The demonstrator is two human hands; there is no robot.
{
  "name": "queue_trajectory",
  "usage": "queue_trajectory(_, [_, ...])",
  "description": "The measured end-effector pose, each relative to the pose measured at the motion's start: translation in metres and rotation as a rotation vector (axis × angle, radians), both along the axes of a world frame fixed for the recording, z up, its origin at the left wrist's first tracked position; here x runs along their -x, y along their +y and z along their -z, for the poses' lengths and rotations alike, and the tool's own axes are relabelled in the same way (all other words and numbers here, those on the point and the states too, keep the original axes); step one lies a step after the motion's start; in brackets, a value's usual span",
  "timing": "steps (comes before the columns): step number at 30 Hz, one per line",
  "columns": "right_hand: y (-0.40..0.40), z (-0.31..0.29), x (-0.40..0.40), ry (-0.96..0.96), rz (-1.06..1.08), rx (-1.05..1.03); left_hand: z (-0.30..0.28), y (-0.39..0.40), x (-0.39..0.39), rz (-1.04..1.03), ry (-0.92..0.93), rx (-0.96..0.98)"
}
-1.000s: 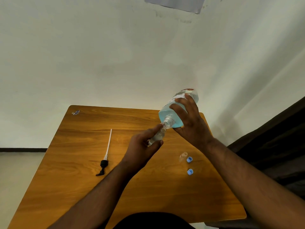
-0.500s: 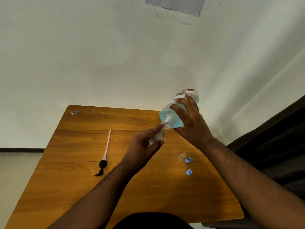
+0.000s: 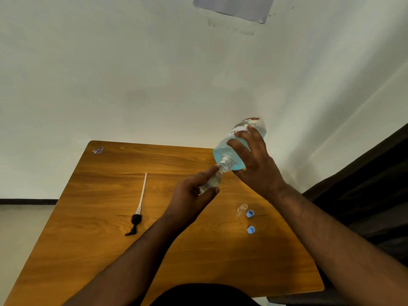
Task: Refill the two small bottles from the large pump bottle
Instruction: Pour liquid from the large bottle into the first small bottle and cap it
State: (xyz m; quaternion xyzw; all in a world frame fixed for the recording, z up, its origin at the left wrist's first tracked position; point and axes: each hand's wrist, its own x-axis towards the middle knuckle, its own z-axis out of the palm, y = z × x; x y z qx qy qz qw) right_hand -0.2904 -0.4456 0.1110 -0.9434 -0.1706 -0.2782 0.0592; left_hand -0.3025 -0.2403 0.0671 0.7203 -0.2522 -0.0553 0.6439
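My right hand (image 3: 256, 166) grips the large clear bottle (image 3: 223, 149) of blue liquid, tipped neck-down above the table. Its open mouth meets the mouth of a small clear bottle (image 3: 212, 183) held tilted in my left hand (image 3: 189, 199). The second small bottle (image 3: 241, 209) stands uncapped on the table to the right. Two blue caps (image 3: 250, 213) (image 3: 250, 229) lie beside it. The removed pump (image 3: 138, 215), black head and long white tube, lies on the table to the left.
The wooden table (image 3: 88, 250) stands against a pale wall. A small wrapper (image 3: 97, 150) lies at its far left corner. Dark furniture (image 3: 364, 195) borders the table's right side.
Both hands and the two joined bottles have stayed almost still. The large bottle remains tipped into the small one.
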Motion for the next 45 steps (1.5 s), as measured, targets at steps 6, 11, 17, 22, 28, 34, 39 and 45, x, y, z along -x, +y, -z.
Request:
queue_trajectory(6, [-0.001,0.006,0.001,0.014,0.001,-0.047,-0.001,0.001,0.000,0.003,0.001,0.017])
queue_trajectory(11, [0.002,0.008,0.004,0.083,-0.003,-0.205,0.002,0.000,0.003,-0.002,0.022,0.056])
queue_trajectory(17, [0.008,0.023,0.017,0.271,0.112,-0.697,0.011,0.002,0.010,-0.026,0.018,0.081])
queue_trajectory(22, [0.007,0.062,0.024,0.560,0.205,-0.948,0.024,0.003,0.011,-0.030,0.052,0.100])
queue_trajectory(28, [0.015,0.113,0.036,0.785,0.251,-1.205,0.042,-0.002,0.016,-0.015,0.188,0.112])
queue_trajectory(34, [0.011,0.146,0.042,0.924,0.226,-1.262,0.048,-0.013,0.017,-0.021,0.249,0.040])
queue_trajectory(39, [0.005,0.165,0.038,0.886,0.192,-1.214,0.046,-0.026,0.018,-0.050,0.279,0.018])
queue_trajectory(45, [-0.012,0.170,0.036,0.911,0.149,-1.060,0.048,-0.044,0.015,-0.083,0.278,-0.019])
